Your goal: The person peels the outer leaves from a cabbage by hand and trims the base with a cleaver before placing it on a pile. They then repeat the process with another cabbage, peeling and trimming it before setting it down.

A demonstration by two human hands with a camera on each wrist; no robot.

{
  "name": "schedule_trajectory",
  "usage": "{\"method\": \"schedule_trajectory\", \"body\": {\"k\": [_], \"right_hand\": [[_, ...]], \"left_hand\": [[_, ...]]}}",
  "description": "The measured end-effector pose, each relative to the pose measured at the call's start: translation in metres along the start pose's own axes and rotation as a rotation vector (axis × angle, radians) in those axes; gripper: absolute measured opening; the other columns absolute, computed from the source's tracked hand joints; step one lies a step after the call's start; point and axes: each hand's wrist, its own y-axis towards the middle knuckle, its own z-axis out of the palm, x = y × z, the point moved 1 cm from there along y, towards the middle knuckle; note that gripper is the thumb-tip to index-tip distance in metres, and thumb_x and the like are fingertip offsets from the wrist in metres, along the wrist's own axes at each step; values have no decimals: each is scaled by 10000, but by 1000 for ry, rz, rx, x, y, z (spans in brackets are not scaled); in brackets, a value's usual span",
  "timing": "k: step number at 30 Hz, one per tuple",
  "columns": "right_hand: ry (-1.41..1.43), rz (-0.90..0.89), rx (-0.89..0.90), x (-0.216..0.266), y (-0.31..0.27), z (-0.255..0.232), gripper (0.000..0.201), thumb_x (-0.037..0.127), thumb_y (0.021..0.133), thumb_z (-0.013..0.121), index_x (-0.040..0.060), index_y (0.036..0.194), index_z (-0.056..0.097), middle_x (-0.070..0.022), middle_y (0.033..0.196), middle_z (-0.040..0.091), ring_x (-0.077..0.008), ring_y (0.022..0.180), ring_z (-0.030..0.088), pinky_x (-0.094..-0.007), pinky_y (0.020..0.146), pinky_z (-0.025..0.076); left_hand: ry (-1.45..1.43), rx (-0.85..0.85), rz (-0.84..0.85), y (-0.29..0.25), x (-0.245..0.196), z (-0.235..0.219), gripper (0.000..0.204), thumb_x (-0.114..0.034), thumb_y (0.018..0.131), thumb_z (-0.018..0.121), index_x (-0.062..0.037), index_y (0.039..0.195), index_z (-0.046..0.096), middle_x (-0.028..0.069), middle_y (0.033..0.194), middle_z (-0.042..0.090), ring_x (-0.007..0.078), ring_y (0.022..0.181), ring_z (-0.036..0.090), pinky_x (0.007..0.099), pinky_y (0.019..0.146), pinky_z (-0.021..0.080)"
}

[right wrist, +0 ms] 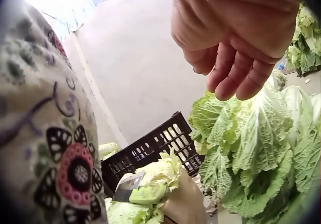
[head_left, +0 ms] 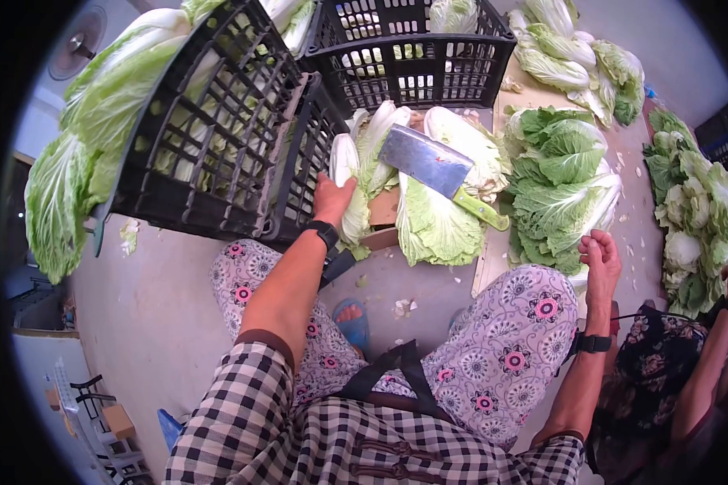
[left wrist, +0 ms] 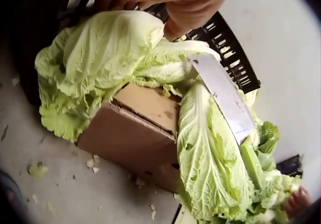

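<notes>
My left hand (head_left: 332, 202) grips a pale napa cabbage (head_left: 344, 160) that leans beside the black crate's wall. In the left wrist view the fingers (left wrist: 131, 4) lie behind the cabbage's white end, with the thumb at its right side. A cleaver (head_left: 426, 156) with a green handle (head_left: 481, 210) lies across napa cabbages, just right of this hand. Under them is a cardboard box (left wrist: 135, 143). My right hand (head_left: 601, 260) hangs loosely curled over my right knee, holding nothing. A pile of leafy napa cabbages (head_left: 565, 174) is nearest to it.
A tilted black crate (head_left: 210, 137) full of cabbages stands at the left, another black crate (head_left: 412, 69) behind the cleaver. More cabbages (head_left: 696, 210) lie at the far right, near another person's arm (head_left: 704, 380). Leaf scraps (head_left: 404, 307) litter the floor.
</notes>
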Motion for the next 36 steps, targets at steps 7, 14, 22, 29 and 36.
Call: {"method": "schedule_trajectory", "body": {"k": [7,14,22,29,36], "right_hand": [[5,52,39,-12,3,11,232,123,885,555,6,1085,556,-59,926,639,-95,772,588,-207,666,450],[39,68,62,-4,6,26,243,112,883,551,1,1098,554,-67,921,640,-98,769,588,-209,666,450],[58,-14,79,19,2,22,243,122,885,548,0,1096,555,-71,924,643,-98,759,591,-210,660,454],[82,-112,92,47,-6,3,240,129,886,549,8,1093,557,-65,917,645,-98,769,598,-210,661,457],[49,-204,183,117,-31,-5,311,112,864,567,8,1154,524,-85,1011,612,-123,857,594,-240,728,477]], "left_hand": [[93,18,97,6,3,17,627,-316,684,724,32,1140,472,230,1060,601,371,965,595,399,844,466],[-436,-17,-167,13,17,26,571,-16,701,579,50,1239,400,195,1050,600,267,959,604,338,826,467],[-650,-245,-91,-28,-8,-27,479,0,724,528,13,1202,492,180,1057,620,283,967,612,331,858,448],[-817,-132,5,-74,-16,-76,467,7,709,551,34,1174,513,154,1031,621,224,918,612,306,822,459],[-1036,145,434,-118,-63,-137,485,10,749,565,-9,1229,492,75,1074,596,131,953,568,263,845,449]]}}
